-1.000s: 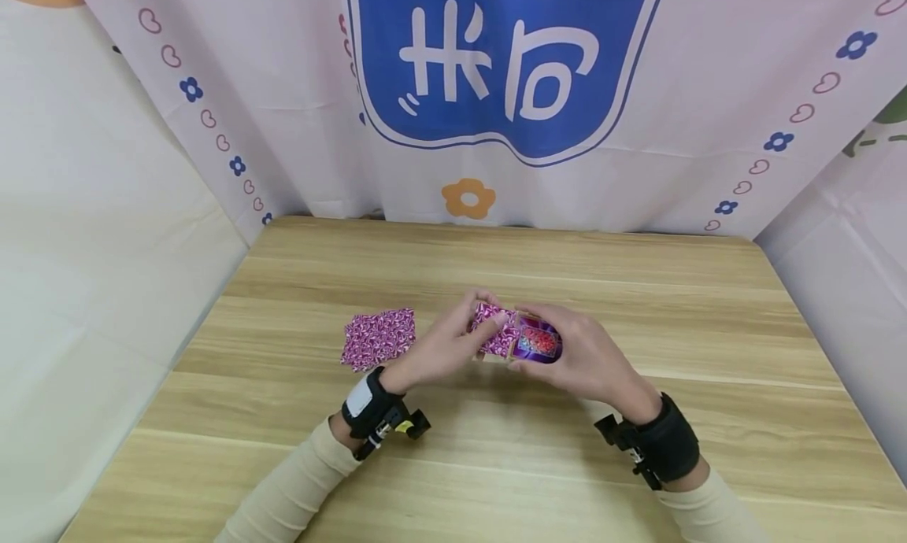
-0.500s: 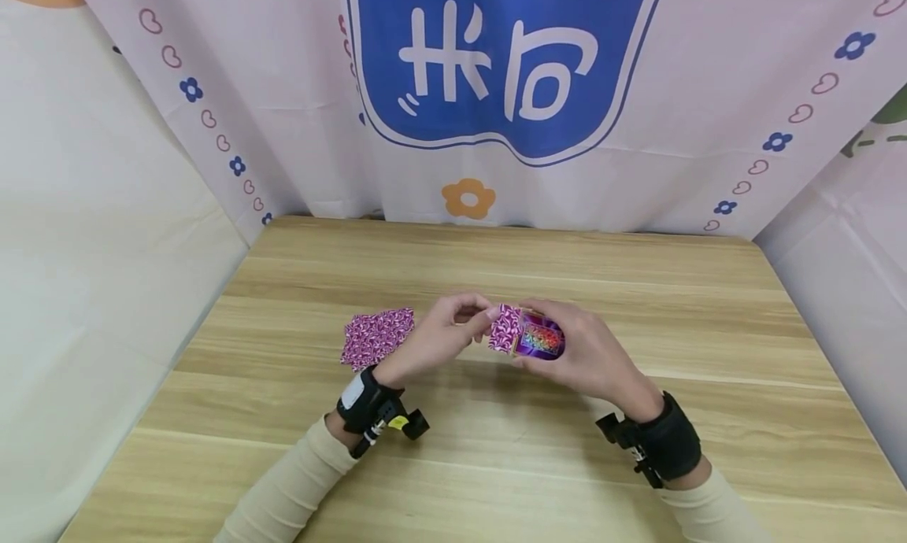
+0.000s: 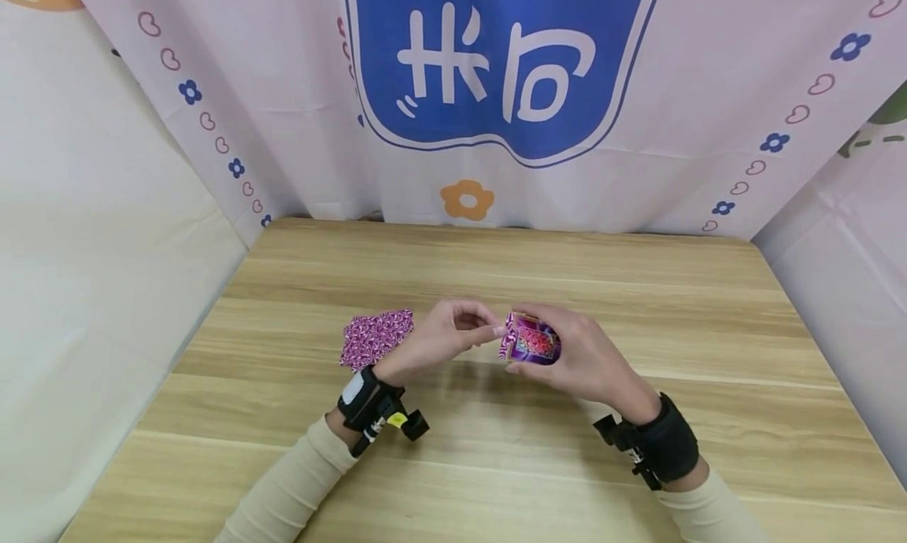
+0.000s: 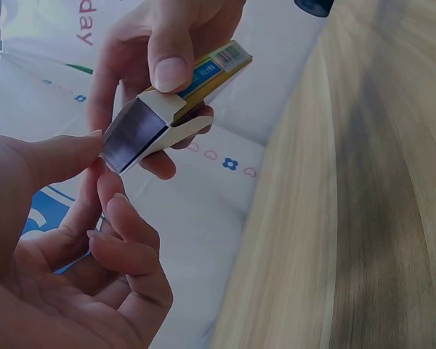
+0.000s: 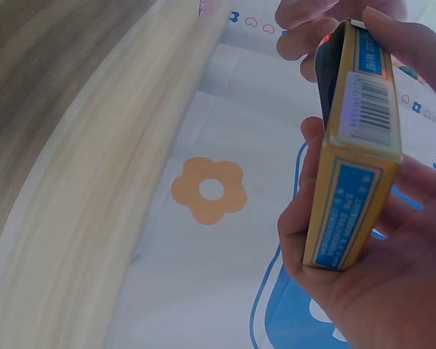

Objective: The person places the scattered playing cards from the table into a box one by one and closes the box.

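My right hand grips a small card box, purple with a bright picture on its face. Yellow edges, blue panels and a barcode show on the box in the right wrist view. Pink-and-white patterned cards stick a short way out of its open left end. Thumb and forefinger of my left hand pinch the cards' outer edge, the other fingers curled. The left wrist view shows the dark box mouth with white flaps beside it. How many cards are inside is hidden.
A loosely fanned pile of similar pink-patterned cards lies on the wooden table, left of my left hand. Printed cloth hangs behind the table and at both sides. Each wrist wears a black camera strap.
The cards have slid further right into the box, so less of them shows. My left hand has shifted its fingers from the cards' face to their outer edge. The right hand stays nearly still.
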`<act>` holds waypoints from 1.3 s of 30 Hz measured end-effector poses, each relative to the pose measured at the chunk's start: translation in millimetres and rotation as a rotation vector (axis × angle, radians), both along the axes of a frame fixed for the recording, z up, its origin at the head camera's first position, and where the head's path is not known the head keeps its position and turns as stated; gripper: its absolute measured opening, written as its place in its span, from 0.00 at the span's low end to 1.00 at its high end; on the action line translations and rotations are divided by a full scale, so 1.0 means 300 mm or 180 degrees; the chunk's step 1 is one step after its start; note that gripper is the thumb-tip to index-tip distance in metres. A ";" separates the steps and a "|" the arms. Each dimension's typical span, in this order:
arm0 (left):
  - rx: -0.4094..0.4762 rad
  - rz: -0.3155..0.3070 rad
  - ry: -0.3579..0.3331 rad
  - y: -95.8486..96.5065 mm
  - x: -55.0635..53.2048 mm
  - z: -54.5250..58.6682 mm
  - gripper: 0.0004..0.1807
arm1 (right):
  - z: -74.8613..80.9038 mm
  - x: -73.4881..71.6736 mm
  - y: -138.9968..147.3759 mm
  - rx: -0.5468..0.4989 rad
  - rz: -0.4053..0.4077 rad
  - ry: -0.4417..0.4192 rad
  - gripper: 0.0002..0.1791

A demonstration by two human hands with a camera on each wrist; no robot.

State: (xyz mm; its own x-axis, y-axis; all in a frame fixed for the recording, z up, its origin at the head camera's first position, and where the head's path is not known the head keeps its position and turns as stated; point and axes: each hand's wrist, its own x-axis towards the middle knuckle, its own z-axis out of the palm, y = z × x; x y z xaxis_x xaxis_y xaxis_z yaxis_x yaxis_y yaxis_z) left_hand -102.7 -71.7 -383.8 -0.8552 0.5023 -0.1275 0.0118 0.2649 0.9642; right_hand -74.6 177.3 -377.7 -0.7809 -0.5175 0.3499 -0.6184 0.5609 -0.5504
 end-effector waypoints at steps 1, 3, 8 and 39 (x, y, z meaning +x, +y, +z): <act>-0.0002 0.0012 -0.0012 0.001 0.000 -0.001 0.09 | 0.000 0.000 0.000 0.0006 -0.0003 0.0002 0.41; -0.0015 0.0027 -0.0023 0.004 0.001 -0.003 0.09 | 0.001 0.001 0.000 0.0015 -0.0006 -0.0002 0.41; -0.0046 0.0028 -0.0039 0.009 0.002 -0.006 0.09 | 0.007 0.006 -0.002 0.0041 -0.0007 -0.0026 0.42; -0.1059 -0.0158 0.0773 -0.028 -0.030 -0.014 0.16 | 0.014 0.008 0.004 0.0032 -0.0008 -0.0070 0.43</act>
